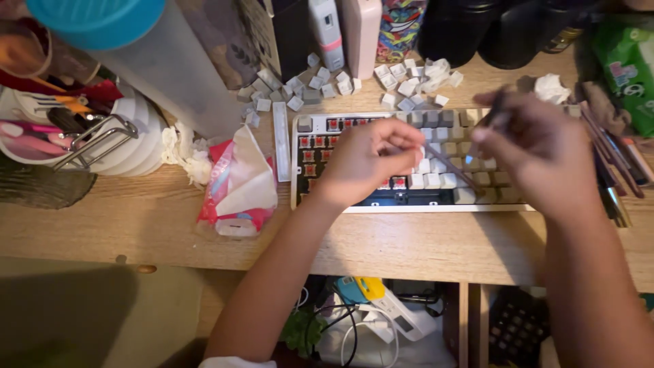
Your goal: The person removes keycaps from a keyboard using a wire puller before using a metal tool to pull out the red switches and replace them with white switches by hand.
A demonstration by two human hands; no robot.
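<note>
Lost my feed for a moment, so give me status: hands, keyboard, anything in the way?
Left hand pinched over keyboard. Right hand grips thin tool, tip at keycaps. Left side of board bare, red switches showing. Loose keycaps behind board, tissue pack at left.

The tabletop point(136, 225) carries one keyboard point(409, 163), one tissue pack point(238, 184), one crumpled tissue point(550, 87), one heap of loose keycaps point(354, 83), and two hands work above.

Right hand point(538, 153): motion-blurred; its grip and the thin tool point(455, 169) it holds unclear.
Keyboard point(409, 163): middle keys hidden behind left hand point(368, 160).
Blue-lidded container point(95, 20): cut by top edge.
Green packet point(627, 68): cut by right edge.
</note>
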